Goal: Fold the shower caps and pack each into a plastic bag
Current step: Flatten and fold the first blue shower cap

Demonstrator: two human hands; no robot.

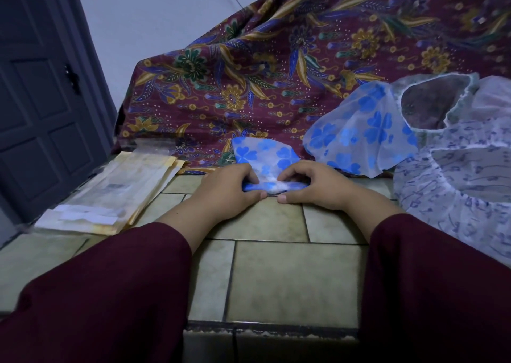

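A person in maroon sleeves (116,288) works on a tiled ledge (290,277); the left hand (229,188) and right hand (309,185) each pinch, with curled fingers, the near fold of a blue-flowered shower cap (265,155) lying on the ledge against a batik cloth (276,58); more shower caps (456,174) are heaped at right; a stack of plastic bags (116,194) lies at left, near a dark door (41,99).
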